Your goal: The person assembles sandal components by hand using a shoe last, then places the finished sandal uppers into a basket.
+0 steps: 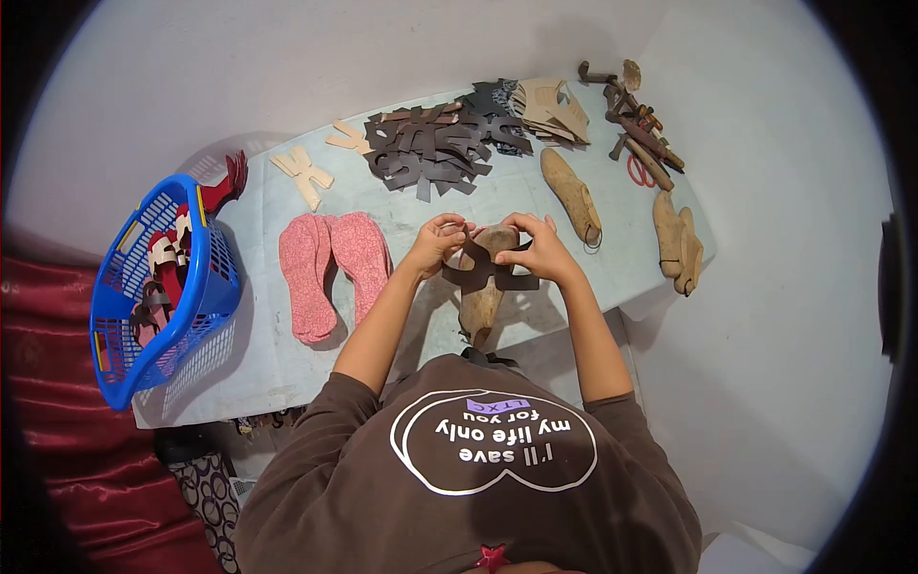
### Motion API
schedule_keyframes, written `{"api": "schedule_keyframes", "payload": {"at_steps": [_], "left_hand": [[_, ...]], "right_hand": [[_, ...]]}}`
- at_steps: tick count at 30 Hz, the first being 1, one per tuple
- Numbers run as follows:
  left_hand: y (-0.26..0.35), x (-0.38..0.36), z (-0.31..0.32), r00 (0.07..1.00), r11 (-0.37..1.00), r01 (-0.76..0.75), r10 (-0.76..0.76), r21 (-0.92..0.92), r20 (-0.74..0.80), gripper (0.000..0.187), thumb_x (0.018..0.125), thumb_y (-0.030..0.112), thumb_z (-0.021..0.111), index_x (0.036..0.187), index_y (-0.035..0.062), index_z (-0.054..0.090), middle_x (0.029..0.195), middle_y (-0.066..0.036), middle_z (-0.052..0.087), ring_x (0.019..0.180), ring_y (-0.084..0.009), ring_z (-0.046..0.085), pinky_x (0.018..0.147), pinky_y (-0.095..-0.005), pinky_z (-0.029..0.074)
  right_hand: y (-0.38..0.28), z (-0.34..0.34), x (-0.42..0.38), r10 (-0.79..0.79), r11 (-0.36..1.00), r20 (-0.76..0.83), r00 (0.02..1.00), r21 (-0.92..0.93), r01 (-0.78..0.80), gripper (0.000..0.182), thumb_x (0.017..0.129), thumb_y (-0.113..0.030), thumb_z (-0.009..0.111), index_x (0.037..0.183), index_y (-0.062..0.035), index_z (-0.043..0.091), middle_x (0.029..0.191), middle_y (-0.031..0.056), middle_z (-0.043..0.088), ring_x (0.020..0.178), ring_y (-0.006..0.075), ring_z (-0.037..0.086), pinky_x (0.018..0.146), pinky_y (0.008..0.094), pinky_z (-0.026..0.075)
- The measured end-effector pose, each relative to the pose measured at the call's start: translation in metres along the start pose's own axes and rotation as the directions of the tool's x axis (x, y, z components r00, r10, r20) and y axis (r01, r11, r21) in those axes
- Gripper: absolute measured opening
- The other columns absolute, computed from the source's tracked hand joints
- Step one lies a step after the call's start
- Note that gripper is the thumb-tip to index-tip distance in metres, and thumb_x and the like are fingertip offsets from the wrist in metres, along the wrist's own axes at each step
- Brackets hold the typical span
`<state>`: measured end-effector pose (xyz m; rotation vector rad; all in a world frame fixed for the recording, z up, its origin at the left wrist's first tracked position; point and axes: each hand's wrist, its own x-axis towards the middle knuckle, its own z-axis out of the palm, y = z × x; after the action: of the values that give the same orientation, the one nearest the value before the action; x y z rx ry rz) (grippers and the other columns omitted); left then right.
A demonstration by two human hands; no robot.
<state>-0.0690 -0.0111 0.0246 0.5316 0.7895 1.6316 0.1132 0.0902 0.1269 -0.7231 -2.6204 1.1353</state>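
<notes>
A wooden shoe last [481, 311] points away from me, its heel end close to my body. Across its front part lies a dark brown cross-shaped sandal upper [483, 275]. My left hand [438, 244] pinches the upper's left side near the toe end. On the opposite side, my right hand [537, 251] has its thumb pressed on the upper and its fingers curled round the toe of the last. A sliver of pink shows at the toe, mostly hidden by the hands.
Pink insoles [308, 277] lie in stacks left of my hands. Behind are dark upper pieces [426, 143] and beige pieces [550, 110]. More lasts [571, 196] and hand tools [645, 139] are at the right. A blue basket [206, 277] holding red and white sandal parts stands left.
</notes>
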Motion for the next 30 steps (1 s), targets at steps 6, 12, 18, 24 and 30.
{"api": "schedule_keyframes", "payload": {"at_steps": [6, 12, 18, 24, 30], "left_hand": [[-0.004, 0.0, -0.003, 0.996, 0.996, 0.054, -0.059, 0.065, 0.071, 0.02, 0.076, 0.01, 0.063, 0.092, 0.0042, 0.054, 0.098, -0.009, 0.058, 0.089, -0.0153, 0.057, 0.076, -0.0256, 0.048], [0.018, -0.003, 0.011, 0.976, 0.88, 0.159, -0.208, 0.447, 0.062, 0.023, 0.079, 0.017, 0.06, 0.096, 0.0024, 0.057, 0.092, -0.004, 0.059, 0.087, -0.0097, 0.055, 0.073, -0.021, 0.046], [0.046, -0.01, 0.051, 0.975, 0.768, 0.002, -0.145, 0.641, 0.171, 0.047, 0.065, 0.015, 0.073, 0.104, -0.0028, 0.055, 0.091, -0.007, 0.06, 0.078, -0.0081, 0.056, 0.067, -0.0218, 0.046], [0.051, -0.002, 0.062, 0.992, 0.387, -0.036, -0.096, 0.921, 0.079, 0.046, 0.054, 0.015, 0.079, 0.091, -0.0048, 0.061, 0.076, -0.006, 0.062, 0.069, -0.0092, 0.056, 0.062, -0.0234, 0.045], [0.052, 0.0, 0.055, 0.988, 0.441, -0.032, -0.123, 0.897, 0.095, 0.04, 0.055, 0.015, 0.079, 0.085, -0.003, 0.061, 0.072, -0.003, 0.06, 0.065, -0.0077, 0.054, 0.059, -0.0215, 0.043]], "right_hand": [[0.008, 0.004, -0.005, -0.004, 1.0, -0.06, 0.998, 0.019, 0.005, 0.046, 0.055, -0.039, 0.073, 0.089, -0.0125, 0.057, 0.083, 0.0017, 0.054, 0.088, 0.02, 0.049, 0.097, 0.0528, 0.008], [0.006, 0.0, -0.01, 0.041, 0.999, -0.087, 0.995, 0.019, -0.039, 0.047, 0.055, -0.039, 0.074, 0.09, -0.0123, 0.058, 0.079, 0.0004, 0.056, 0.087, 0.0182, 0.051, 0.096, 0.0509, 0.009], [0.017, 0.007, -0.007, 0.069, 0.995, -0.141, 0.988, 0.08, -0.058, 0.049, 0.054, -0.037, 0.075, 0.093, -0.0126, 0.059, 0.077, 0.0009, 0.058, 0.083, 0.0183, 0.053, 0.096, 0.0516, 0.008], [0.002, 0.007, -0.004, 0.04, 0.998, -0.146, 0.988, 0.06, -0.031, 0.052, 0.054, -0.035, 0.075, 0.098, -0.0128, 0.059, 0.083, 0.0031, 0.06, 0.087, 0.0191, 0.054, 0.096, 0.0532, 0.005], [0.037, 0.016, -0.011, 0.141, 0.944, -0.427, 0.893, 0.33, 0.008, 0.043, 0.06, -0.025, 0.075, 0.095, -0.0052, 0.059, 0.08, 0.0037, 0.06, 0.078, 0.0136, 0.055, 0.079, 0.0327, 0.041]]}}
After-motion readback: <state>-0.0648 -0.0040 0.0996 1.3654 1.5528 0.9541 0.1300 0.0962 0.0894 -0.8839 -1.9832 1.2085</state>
